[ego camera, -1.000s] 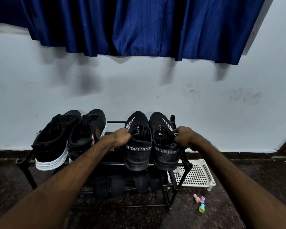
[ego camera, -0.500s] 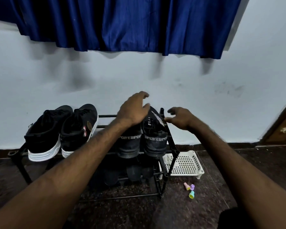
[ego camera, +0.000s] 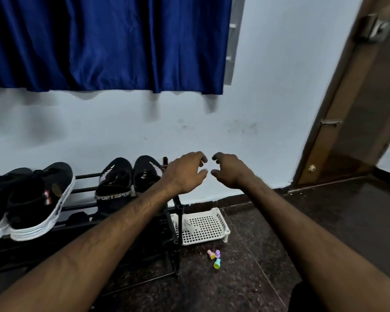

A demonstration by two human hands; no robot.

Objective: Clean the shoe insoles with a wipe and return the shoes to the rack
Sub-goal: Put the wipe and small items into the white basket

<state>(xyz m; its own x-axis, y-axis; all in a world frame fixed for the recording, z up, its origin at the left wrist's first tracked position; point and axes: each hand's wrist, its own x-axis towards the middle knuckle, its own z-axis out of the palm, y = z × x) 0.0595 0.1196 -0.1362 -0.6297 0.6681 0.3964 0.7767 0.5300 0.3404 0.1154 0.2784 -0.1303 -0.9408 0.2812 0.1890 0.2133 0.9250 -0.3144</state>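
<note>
Two sport shoes (ego camera: 115, 183) sit on the rack's (ego camera: 177, 208) top tier.

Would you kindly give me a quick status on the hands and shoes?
Left hand, right hand open, empty, clear of shoes. Black sport shoes on the rack, top shelf. Nothing blocking.

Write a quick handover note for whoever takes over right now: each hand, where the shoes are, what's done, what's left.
Left hand: empty, fingers loosely curled, in the air past the right end of the rack.
Right hand: empty, same pose, just beside it.
Black sport shoes: both on the rack's top tier, heels toward the camera. White-soled sneakers sit to their left.
Done: sport pair is racked.
Left: no wipe in view; cannot tell whether any insoles are cleaned.
</note>
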